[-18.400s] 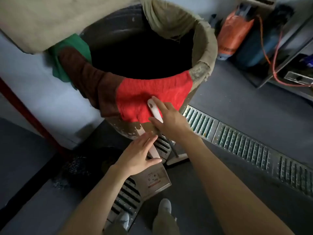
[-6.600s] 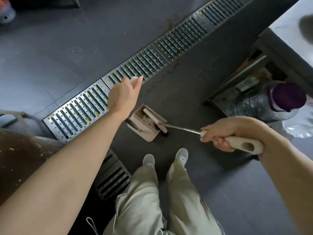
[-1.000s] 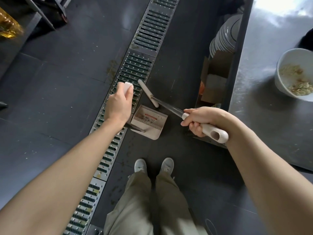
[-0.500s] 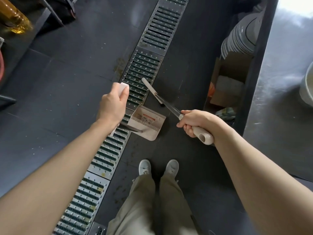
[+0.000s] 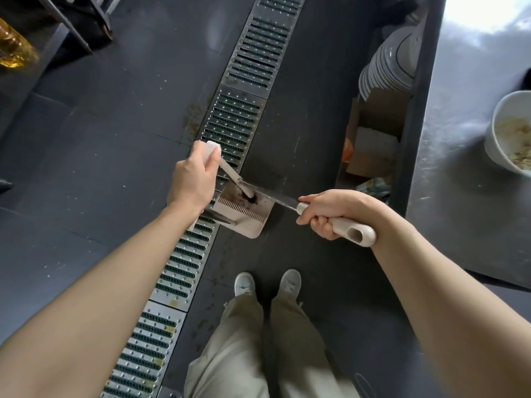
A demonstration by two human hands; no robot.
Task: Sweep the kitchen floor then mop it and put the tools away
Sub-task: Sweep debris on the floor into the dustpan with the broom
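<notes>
Change: our broom head [image 5: 249, 197] now sits inside the dustpan [image 5: 244, 215], off the floor.
Left hand [image 5: 193, 179]: we grip the dustpan's upright handle.
Right hand [image 5: 330, 214]: we clutch the broom handle [image 5: 352, 232].
Dustpan: beside the drain grate [image 5: 232, 130], ahead of our shoes.

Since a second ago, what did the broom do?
The broom head swept back off the floor into the dustpan. The left hand still grips the dustpan handle, the right hand the broom handle; the dustpan stays beside the drain grate.
</notes>
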